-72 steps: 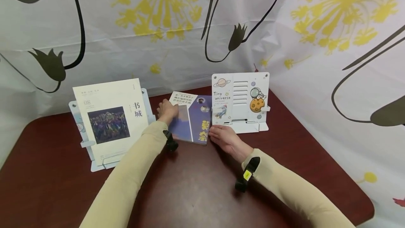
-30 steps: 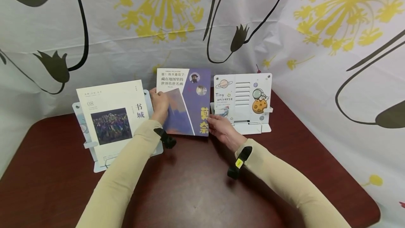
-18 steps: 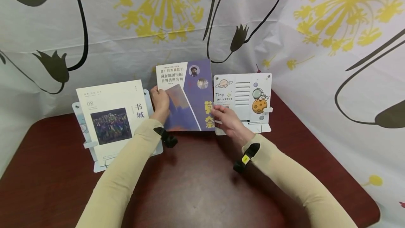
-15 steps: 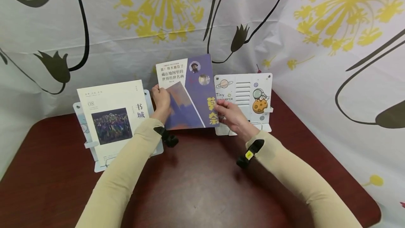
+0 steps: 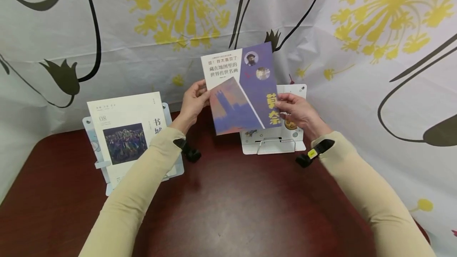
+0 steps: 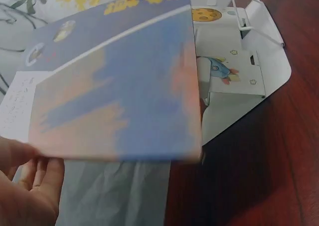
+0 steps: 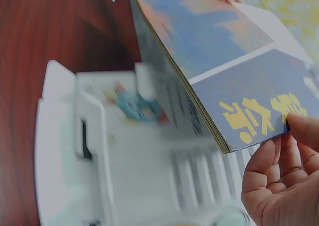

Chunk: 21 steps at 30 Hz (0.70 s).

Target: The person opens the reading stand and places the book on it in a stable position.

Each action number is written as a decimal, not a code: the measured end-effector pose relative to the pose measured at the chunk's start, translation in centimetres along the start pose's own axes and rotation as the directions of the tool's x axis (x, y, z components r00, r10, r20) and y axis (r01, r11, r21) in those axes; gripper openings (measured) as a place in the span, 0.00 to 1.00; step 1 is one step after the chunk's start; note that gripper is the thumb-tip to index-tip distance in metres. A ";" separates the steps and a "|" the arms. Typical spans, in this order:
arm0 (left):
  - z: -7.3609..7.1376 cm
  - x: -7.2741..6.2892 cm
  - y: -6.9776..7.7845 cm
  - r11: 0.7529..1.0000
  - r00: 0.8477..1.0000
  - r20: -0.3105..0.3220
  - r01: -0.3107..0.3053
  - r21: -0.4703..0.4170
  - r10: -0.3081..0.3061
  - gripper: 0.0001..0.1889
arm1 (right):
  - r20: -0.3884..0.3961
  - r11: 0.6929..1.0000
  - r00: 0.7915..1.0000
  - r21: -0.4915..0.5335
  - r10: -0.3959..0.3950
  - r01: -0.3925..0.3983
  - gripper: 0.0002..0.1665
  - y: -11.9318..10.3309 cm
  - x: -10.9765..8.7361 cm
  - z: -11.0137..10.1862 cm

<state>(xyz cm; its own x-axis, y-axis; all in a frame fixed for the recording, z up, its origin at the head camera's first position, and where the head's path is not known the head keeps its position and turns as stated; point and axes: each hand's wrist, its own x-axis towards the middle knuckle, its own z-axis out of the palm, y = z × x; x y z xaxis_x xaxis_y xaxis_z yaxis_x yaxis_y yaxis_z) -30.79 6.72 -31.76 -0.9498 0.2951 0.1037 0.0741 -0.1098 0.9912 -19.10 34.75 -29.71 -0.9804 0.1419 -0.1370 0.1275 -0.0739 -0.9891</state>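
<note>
A purple and white book [image 5: 246, 90] with yellow lettering is held up between both hands, tilted, in front of a white book stand [image 5: 275, 146] printed with space drawings. My left hand [image 5: 194, 102] pinches its left edge, thumb on the cover and fingers behind. On the opposite edge my right hand [image 5: 300, 112] grips it the same way, thumb by the yellow characters [image 7: 264, 116]. In the right wrist view the book's lower corner hangs over the stand's slotted back panel [image 7: 194, 176]. The book hides much of the stand in the head view.
To the left, a second stand [image 5: 175, 169] bears a cream-coloured book [image 5: 125, 106] with a dark picture, partly behind my left sleeve. Both stands are on a dark red table [image 5: 221, 209]. A white curtain [image 5: 118, 50] with flower prints hangs behind.
The book has gone from lying back on the table to being raised, then carried right and up in front of the right stand. Both hands have moved along with it.
</note>
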 end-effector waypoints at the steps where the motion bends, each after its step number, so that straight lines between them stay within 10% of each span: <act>1: 0.2 0.1 0.1 1.000 1.000 0.023 -0.008 0.016 0.008 0.24 | 0.003 1.000 1.000 0.006 -0.011 0.011 0.12 -0.2 0.0 -0.6; 15: 6.3 1.4 0.9 0.973 0.975 -0.001 -0.223 0.057 0.223 0.24 | -0.090 0.982 0.987 0.120 -0.133 0.143 0.12 -0.9 1.5 -6.4; 21: 7.9 1.7 -0.1 0.946 0.958 -0.025 -0.276 0.170 0.284 0.22 | -0.168 0.990 0.976 -0.007 -0.141 0.142 0.11 -0.1 1.8 -7.6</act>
<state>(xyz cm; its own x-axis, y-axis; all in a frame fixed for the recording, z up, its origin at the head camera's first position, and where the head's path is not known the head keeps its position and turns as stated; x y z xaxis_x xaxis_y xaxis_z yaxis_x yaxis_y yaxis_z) -29.98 14.71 -31.04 -0.8967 0.2281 0.3793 0.3844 -0.0238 0.9229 -19.75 42.54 -30.23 -0.9492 0.3147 -0.0033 -0.0118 -0.0459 -0.9989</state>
